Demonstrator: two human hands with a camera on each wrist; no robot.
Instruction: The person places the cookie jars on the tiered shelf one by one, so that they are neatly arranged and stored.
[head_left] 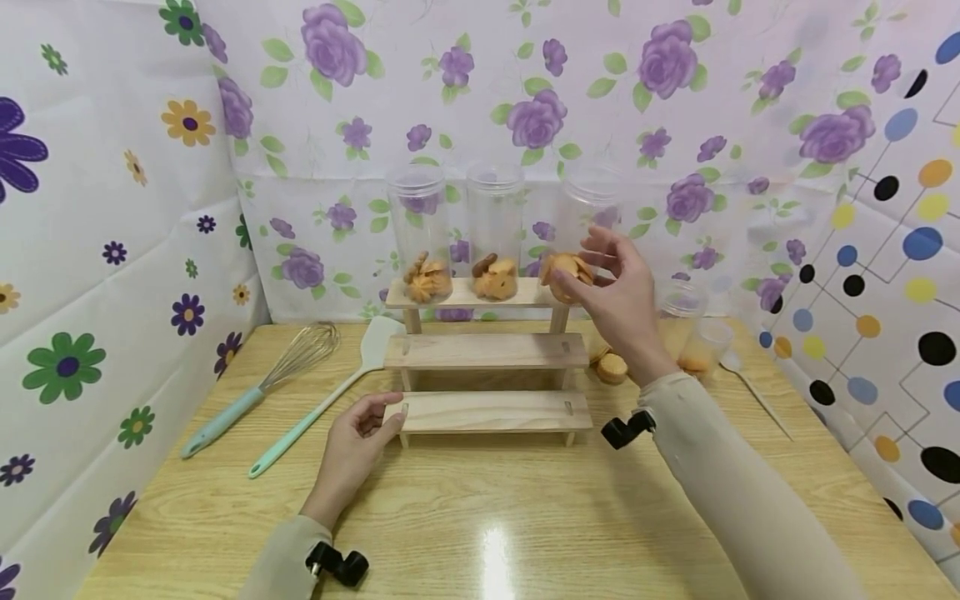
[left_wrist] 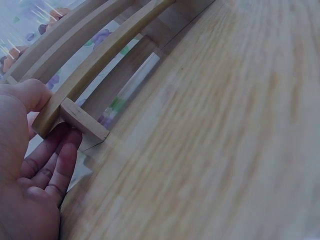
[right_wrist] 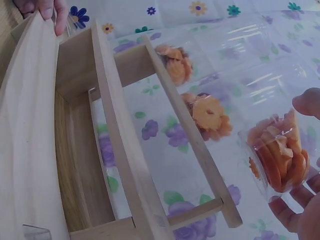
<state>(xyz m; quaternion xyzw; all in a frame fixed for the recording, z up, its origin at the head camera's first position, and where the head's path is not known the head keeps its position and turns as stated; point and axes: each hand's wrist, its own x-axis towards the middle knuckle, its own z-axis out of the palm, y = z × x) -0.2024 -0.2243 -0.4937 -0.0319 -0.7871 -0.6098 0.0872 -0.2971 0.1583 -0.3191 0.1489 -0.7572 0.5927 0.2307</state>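
Note:
In the head view, my right hand (head_left: 618,287) grips a clear plastic jar (right_wrist: 277,155) of orange-brown crackers (head_left: 567,275) by its lower part. That jar leans slightly at the right end of the top tier of a wooden three-step rack (head_left: 487,352); the right wrist view shows a gap between its base and the tier. Two similar jars, a left one (head_left: 420,225) and a middle one (head_left: 495,225), stand upright on that tier with crackers at the bottom. My left hand (head_left: 360,442) pinches the left end of the lowest tier (left_wrist: 75,82), thumb above and fingers underneath.
Left of the rack lie a whisk (head_left: 281,375) and a pale green spatula (head_left: 330,400). To its right are round biscuits (head_left: 612,368), a clear jar (head_left: 681,302), a small cup (head_left: 705,346) and a white spoon (head_left: 753,392). Patterned cloth (head_left: 487,92) surrounds the table.

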